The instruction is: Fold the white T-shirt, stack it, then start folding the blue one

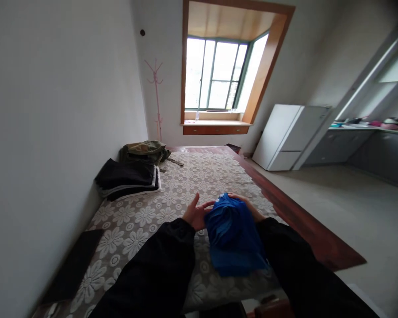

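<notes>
A bundle of folded blue cloth (235, 238), perhaps a garment, is in front of me at the near part of the flower-patterned bed cover. White marks show near its top. My left hand (199, 215) is at the bundle's left side, thumb raised and fingers apart, with the fingertips reaching its edge. On the far right side, my right hand (247, 205) holds the cloth's upper edge, its fingers partly hidden by the fabric. Both forearms are in black sleeves.
Folded black and grey fabric (128, 179) and an olive backpack (144, 152) lie against the left wall. A flat dark item (74, 265) rests nearer on the left. Reddish wood (305, 229) edges the bed; a white fridge (281, 137) stands beyond.
</notes>
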`<state>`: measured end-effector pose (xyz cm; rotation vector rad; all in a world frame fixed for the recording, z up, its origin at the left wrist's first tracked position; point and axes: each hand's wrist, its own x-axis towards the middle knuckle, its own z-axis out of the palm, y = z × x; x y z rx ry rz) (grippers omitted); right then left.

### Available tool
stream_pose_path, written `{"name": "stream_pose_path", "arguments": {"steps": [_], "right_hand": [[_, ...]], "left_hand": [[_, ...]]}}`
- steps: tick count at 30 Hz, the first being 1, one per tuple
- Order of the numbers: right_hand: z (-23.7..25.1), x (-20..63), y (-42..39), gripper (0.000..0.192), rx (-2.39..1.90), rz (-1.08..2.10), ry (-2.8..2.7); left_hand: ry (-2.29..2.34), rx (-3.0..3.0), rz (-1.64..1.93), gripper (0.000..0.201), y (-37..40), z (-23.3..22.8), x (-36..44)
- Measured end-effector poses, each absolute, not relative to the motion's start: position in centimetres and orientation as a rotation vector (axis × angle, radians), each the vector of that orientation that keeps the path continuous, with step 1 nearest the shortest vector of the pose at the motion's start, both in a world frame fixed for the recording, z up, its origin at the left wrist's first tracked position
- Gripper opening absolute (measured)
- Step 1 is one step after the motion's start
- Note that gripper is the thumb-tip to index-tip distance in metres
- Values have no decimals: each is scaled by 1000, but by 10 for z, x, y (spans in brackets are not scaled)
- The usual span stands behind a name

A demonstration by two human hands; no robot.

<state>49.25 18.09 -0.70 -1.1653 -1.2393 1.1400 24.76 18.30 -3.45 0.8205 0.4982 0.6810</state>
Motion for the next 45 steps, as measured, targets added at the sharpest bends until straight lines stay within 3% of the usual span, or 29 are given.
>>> {"name": "stream_pose_path", "arguments": {"steps": [3, 5, 8, 11, 15, 18, 23, 25, 28, 32, 37, 42, 45], "right_hand": [[-27, 509, 174, 36, -1258, 1285, -1226], [-39, 512, 170, 49, -1271, 1292, -1190], [-52, 511, 167, 64, -1228, 1142, -1210], [-56, 508, 162, 72, -1211, 959, -1305], [-59, 508, 126, 56, -1268, 576, -1397], [-68, 504, 75, 42, -1307, 525, -1429], [-88, 471, -1, 77, -1501, 184, -1710], [-93, 458, -13, 81, -1539, 15, -1688], [-99, 450, -16, 77, -1568, -63, -1612], [-110, 456, -11, 78, -1589, -51, -1536], [-111, 467, -16, 69, -1534, -4, -1736], [-91, 464, -22, 53, -1390, 185, -2038], [-86, 452, -29, 45, -1341, 230, -1963]], "left_hand": [[563, 924, 658, 80, 164, -47, 255], [647, 1022, 759, 85, 154, -56, 257], [757, 1156, 895, 86, 145, -65, 255], [850, 1239, 931, 68, 140, -65, 253], [1016, 1386, 1001, 32, 134, -61, 253], [1114, 1486, 1024, 23, 129, -59, 254], [1200, 1654, 939, 35, 128, -54, 256], [1250, 1732, 869, 28, 134, -48, 258], [1280, 1767, 833, 13, 143, -34, 261], [1296, 1689, 839, 22, 126, -19, 244], [1334, 1356, 898, 37, 37, -25, 176], [1766, 1476, 719, 26, -41, -26, 117], [1999, 1543, 751, 45, -53, -24, 112]]}}
